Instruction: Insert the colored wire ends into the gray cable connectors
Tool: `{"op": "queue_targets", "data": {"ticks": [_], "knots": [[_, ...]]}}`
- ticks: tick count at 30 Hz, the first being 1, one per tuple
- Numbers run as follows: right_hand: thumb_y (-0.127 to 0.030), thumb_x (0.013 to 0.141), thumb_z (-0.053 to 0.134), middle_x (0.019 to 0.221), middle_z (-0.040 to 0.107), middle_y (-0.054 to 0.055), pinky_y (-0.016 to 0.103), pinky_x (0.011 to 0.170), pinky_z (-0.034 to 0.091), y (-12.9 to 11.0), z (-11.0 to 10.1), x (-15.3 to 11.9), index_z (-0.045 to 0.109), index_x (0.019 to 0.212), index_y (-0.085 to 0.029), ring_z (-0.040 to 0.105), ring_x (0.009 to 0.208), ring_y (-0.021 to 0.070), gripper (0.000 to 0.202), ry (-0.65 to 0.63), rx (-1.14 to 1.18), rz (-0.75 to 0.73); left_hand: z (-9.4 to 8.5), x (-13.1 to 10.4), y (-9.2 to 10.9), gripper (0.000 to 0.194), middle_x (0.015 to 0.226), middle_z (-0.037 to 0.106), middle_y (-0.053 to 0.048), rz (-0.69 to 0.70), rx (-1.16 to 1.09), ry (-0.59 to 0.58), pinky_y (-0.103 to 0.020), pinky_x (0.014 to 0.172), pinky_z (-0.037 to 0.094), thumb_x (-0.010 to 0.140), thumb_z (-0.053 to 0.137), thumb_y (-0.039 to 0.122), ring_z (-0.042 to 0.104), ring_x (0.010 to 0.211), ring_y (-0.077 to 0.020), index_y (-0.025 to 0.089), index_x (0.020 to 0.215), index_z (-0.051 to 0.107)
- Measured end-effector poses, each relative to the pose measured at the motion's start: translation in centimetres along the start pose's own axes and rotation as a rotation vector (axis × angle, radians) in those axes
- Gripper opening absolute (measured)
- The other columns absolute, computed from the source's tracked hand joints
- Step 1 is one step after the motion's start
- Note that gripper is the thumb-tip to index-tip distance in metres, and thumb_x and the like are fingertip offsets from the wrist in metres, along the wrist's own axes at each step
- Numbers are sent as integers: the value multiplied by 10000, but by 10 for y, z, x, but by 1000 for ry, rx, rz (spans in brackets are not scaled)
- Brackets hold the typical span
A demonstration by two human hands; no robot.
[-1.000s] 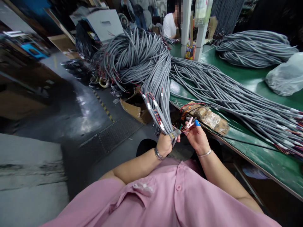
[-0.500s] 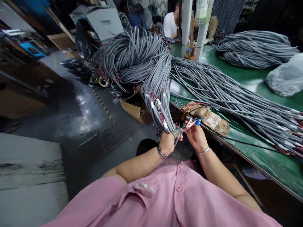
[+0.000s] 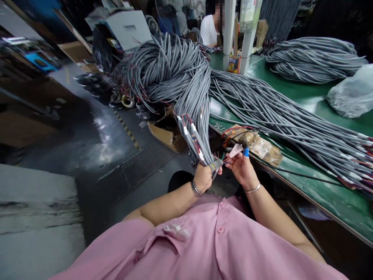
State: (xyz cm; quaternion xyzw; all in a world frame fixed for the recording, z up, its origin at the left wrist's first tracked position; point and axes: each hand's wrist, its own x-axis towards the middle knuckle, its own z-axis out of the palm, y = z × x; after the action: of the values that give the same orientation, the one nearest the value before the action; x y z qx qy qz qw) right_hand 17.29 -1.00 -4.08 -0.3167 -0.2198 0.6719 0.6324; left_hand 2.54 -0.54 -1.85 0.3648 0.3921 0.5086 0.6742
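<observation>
My left hand [image 3: 203, 177] is closed around a grey cable [image 3: 216, 165] with a few others at its end. Thin coloured wires [image 3: 223, 157] fan out from the cable's stripped end, pointing right. Just beside them is my right hand [image 3: 243, 171], with a blue cover on one fingertip. Between its fingers sits a flat pale pink piece that looks like a clip [image 3: 235, 150]. Whether the right fingertips touch the wires I cannot tell. More cable ends with white sleeves [image 3: 201, 155] lie above my left hand.
A big heap of grey cables [image 3: 171, 62] spills over the table end. More cables [image 3: 271, 105] stretch across the green table [image 3: 309, 103]. A taped wooden block [image 3: 260, 147] lies at its near edge. An open carton [image 3: 163, 134] stands below. Another person [image 3: 208, 31] sits behind.
Both hands have shifted slightly left. The pink piece in my right hand has turned, showing a broad flat side instead of two narrow arms, and sits a little apart from the wires.
</observation>
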Motion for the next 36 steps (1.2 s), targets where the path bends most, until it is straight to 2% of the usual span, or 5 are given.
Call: {"op": "queue_targets", "data": {"ticks": [9,19,25,31,36], "knots": [[-499,735,718,834,718,76,261,662,520,-37,-4,-21,698,907,-162,675,737,162,379,-241,-668,262,-19,-6,-8,254,541,614,0,39,141,-108,-246,492,469,665,763,329,562,469,-115,136,719,608],[-396,784,675,692,661,4,283,677,470,-21,7,-22,670,772,-166,586,649,133,231,-241,-796,-29,-29,-6,-7,228,585,657,-26,17,382,-246,-239,506,483,650,771,314,599,505,-131,129,695,646],[-323,818,638,736,617,21,294,673,450,-11,20,-34,664,727,-191,550,691,152,163,-196,-1192,-356,-36,-2,-6,171,560,651,-26,-29,580,-338,-218,484,460,627,761,238,587,492,-125,116,620,642],[-390,820,652,956,669,52,322,785,494,-7,10,-42,641,1012,-211,619,845,179,263,-98,-822,-230,-28,-2,1,259,550,630,-19,-55,223,-190,-239,475,460,658,767,328,580,472,-131,127,728,619],[-416,780,692,868,675,25,272,657,492,10,17,-43,598,1012,-225,625,741,151,315,-42,-535,-60,-23,-1,0,262,546,623,-20,-21,137,-147,-236,472,458,637,783,312,573,469,-124,119,690,614]]}}
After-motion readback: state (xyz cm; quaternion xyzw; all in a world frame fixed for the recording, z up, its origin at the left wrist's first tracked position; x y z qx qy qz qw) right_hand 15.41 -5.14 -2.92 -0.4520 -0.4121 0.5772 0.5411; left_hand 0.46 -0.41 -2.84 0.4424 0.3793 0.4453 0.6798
